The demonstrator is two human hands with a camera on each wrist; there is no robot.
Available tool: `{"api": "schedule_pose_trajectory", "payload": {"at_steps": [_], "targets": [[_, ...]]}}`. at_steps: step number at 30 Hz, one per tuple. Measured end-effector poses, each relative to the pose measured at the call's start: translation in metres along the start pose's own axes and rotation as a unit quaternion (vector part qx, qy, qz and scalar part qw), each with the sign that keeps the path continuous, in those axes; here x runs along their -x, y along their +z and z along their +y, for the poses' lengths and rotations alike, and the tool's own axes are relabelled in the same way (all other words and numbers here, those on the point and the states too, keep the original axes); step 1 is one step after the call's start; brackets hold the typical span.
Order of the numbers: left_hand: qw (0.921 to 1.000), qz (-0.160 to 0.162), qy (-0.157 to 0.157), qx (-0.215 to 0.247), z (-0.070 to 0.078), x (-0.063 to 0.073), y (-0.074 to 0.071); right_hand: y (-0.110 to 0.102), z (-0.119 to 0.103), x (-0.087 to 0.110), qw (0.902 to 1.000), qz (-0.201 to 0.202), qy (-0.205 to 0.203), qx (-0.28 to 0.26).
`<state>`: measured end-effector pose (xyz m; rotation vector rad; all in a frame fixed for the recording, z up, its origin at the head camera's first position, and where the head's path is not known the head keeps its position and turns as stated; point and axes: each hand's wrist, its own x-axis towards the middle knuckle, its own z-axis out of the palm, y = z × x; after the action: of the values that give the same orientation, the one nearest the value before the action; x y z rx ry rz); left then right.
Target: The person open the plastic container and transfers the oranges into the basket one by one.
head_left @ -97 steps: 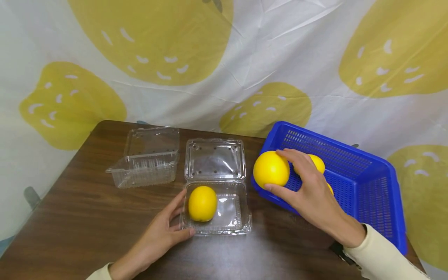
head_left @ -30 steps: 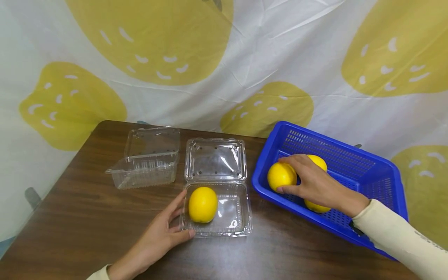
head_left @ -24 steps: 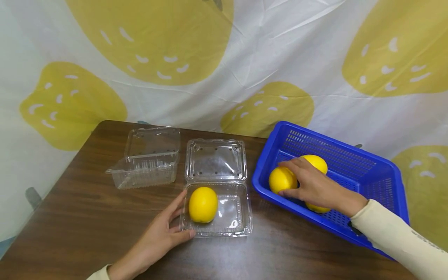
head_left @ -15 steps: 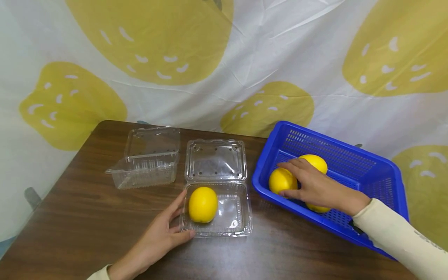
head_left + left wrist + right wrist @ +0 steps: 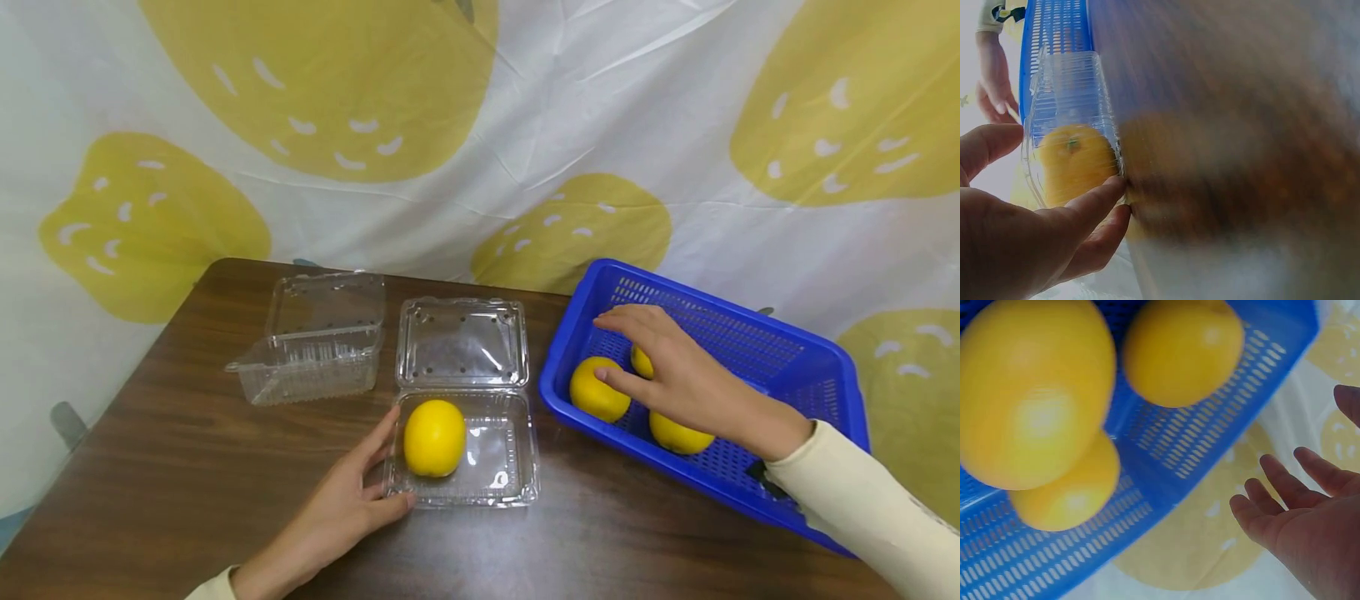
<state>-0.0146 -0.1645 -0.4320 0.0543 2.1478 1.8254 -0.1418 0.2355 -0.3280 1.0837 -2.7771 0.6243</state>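
In the head view my left hand [image 5: 330, 507] rests against the left side of a clear plastic clamshell container [image 5: 491, 454], its fingers fairly straight and the thumb at the near corner. Inside the container sits a yellow-orange fruit [image 5: 435, 438], like an orange; the left wrist view shows a green stem spot on it. My right hand [image 5: 667, 375] hovers over a blue plastic basket [image 5: 795, 333], fingers spread and holding nothing. Below it lie a similar fruit [image 5: 600, 390] near the basket's left end, another fruit [image 5: 680, 433] and a partly hidden fruit [image 5: 641, 362].
A second clear clamshell container [image 5: 311, 367] stands with its lid raised at the back left of the brown table [image 5: 187, 442]. The first container's lid [image 5: 461, 343] lies folded back. A fruit-print cloth [image 5: 360, 225] hangs behind the table.
My right hand has lowered a fruit into the basket's left end and let it go. Its fingers have spread and lifted off the fruit. The left hand has stayed in place.
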Motion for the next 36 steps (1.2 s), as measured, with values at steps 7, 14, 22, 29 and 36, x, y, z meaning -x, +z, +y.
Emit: {"api": "schedule_pose_trajectory", "payload": {"at_steps": [7, 14, 22, 29, 36], "targets": [[1.0000, 0.004, -0.004, -0.004, 0.001, 0.000, 0.000, -0.004, -0.019, -0.002, 0.9990, 0.030, -0.023, -0.025], [0.9999, 0.004, -0.007, -0.009, 0.001, 0.000, -0.001, -0.001, -0.039, -0.002, 0.9979, 0.032, -0.036, -0.044], [0.9999, 0.003, -0.004, -0.009, 0.000, 0.000, -0.002, 0.008, -0.052, -0.002, 0.9970, 0.036, -0.039, -0.056], [0.9999, 0.003, -0.001, -0.012, -0.001, -0.001, -0.001, 0.018, -0.057, -0.001, 0.9944, 0.047, -0.058, -0.075], [0.9998, 0.004, 0.000, -0.017, -0.001, -0.001, -0.001, 0.030, -0.061, 0.000, 0.9957, 0.007, -0.033, -0.087]]}}
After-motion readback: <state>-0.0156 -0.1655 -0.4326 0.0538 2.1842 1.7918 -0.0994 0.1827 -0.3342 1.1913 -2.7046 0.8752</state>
